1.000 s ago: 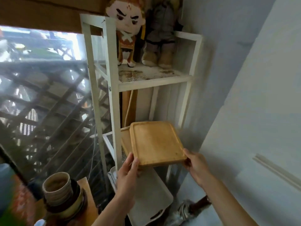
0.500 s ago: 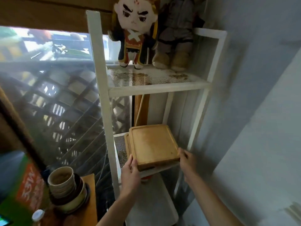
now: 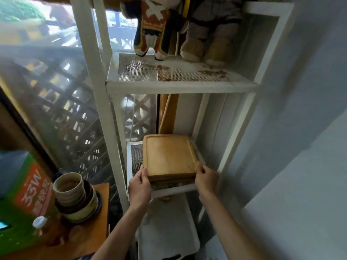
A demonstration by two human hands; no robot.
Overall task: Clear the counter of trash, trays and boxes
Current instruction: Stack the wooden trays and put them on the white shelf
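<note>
Looked like a home, kitchen or balcony storage corner. White metal rack [image 3: 105, 113] with mesh shelves stood against a plain grey wall [image 3: 309, 91], beside a window [image 3: 47, 81] with wooden lattice outside. Two plush dolls [image 3: 180, 25] sat on the upper shelf, wooden trays [image 3: 169, 156] were stacked on the middle one. Stacked ceramic bowls [image 3: 75, 196] sat at the counter's [image 3: 97, 218] far edge.

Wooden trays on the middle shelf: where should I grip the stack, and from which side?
Grip the wooden trays at their two near corners, coming from the open front as the left hand and right hand do now; the rack posts block the sides.
</note>
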